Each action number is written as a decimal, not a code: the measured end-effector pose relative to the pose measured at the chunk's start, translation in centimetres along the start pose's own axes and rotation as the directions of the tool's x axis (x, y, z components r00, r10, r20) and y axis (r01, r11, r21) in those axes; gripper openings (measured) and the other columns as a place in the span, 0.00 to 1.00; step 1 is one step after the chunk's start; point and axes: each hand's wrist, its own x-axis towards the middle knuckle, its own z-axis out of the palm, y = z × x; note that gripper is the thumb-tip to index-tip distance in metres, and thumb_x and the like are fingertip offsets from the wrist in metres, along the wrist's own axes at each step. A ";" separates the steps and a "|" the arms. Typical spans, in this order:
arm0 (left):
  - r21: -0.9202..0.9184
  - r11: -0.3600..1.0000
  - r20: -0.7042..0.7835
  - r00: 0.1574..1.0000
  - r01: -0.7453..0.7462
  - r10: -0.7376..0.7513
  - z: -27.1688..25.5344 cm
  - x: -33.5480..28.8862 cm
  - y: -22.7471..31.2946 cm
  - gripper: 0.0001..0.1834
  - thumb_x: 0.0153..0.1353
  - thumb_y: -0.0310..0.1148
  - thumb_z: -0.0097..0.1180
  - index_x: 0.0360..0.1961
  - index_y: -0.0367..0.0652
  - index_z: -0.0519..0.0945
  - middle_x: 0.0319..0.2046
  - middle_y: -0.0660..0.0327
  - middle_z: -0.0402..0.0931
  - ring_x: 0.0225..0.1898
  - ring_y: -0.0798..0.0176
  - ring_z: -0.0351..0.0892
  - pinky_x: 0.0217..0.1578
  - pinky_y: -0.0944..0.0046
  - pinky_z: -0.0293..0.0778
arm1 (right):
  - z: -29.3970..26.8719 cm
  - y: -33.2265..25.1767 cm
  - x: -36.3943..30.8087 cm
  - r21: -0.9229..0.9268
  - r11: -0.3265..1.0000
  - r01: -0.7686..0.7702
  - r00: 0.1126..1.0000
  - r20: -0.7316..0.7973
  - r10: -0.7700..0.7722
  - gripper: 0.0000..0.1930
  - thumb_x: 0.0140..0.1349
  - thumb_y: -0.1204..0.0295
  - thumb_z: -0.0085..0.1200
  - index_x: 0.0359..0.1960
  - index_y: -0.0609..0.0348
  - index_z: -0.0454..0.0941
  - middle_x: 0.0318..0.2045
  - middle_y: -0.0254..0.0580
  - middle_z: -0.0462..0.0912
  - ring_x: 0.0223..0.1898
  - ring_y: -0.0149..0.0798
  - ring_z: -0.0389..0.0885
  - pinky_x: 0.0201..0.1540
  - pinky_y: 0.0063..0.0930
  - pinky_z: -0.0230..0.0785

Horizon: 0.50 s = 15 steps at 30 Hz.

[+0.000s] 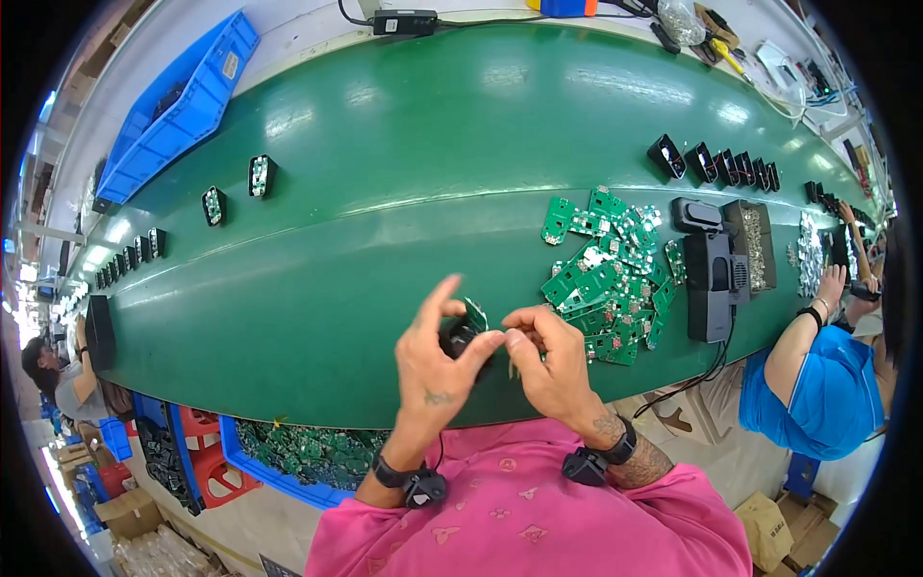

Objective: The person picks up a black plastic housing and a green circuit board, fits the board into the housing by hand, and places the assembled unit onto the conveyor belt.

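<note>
My left hand (435, 356) is curled around a small black plastic housing (460, 338), partly hidden by the fingers and thumb. A green circuit board (476, 315) stands tilted up at the housing's top, between the two hands. My right hand (552, 360) is closed in a pinch right beside my left thumb tip; a thin pale bit shows under its fingers, too small to name. Close by on the right lies a loose heap of green circuit boards (615, 279) on the green table (365, 260).
Right of the heap stand a dark grey powered device (710, 279) and a box of small metal parts (760, 240). Black housings (702, 162) line the far right; two with boards (260, 176) sit left. A blue crate (178, 106) stands far left. Co-workers (817, 385) sit on both sides.
</note>
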 end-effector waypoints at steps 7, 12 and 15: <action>0.681 0.708 0.094 0.982 -0.185 0.166 -4.5 2.7 0.2 0.41 0.36 0.56 0.75 0.49 0.42 0.78 0.38 0.55 0.78 0.33 0.51 0.81 0.33 0.55 0.77 | -1.7 0.8 -0.7 -0.124 0.992 -0.038 0.999 0.027 0.042 0.06 0.62 0.78 0.57 0.38 0.66 0.78 0.28 0.43 0.79 0.23 0.32 0.78 0.26 0.26 0.70; 0.262 0.960 0.149 0.987 -0.100 0.062 -4.7 3.2 1.3 0.27 0.46 0.43 0.73 0.44 0.40 0.81 0.35 0.56 0.77 0.32 0.57 0.78 0.35 0.62 0.75 | -1.9 0.0 0.3 -0.350 0.920 0.176 0.984 0.039 -0.174 0.15 0.56 0.80 0.62 0.46 0.63 0.78 0.38 0.43 0.82 0.28 0.32 0.81 0.26 0.24 0.71; 0.177 0.971 0.139 0.981 -0.160 0.136 -4.1 2.7 0.9 0.23 0.48 0.39 0.71 0.45 0.40 0.82 0.34 0.56 0.76 0.33 0.59 0.76 0.36 0.64 0.73 | -0.1 -1.5 0.9 0.008 0.987 0.158 0.964 0.218 -0.156 0.25 0.51 0.75 0.70 0.53 0.60 0.77 0.35 0.44 0.81 0.28 0.35 0.82 0.27 0.29 0.72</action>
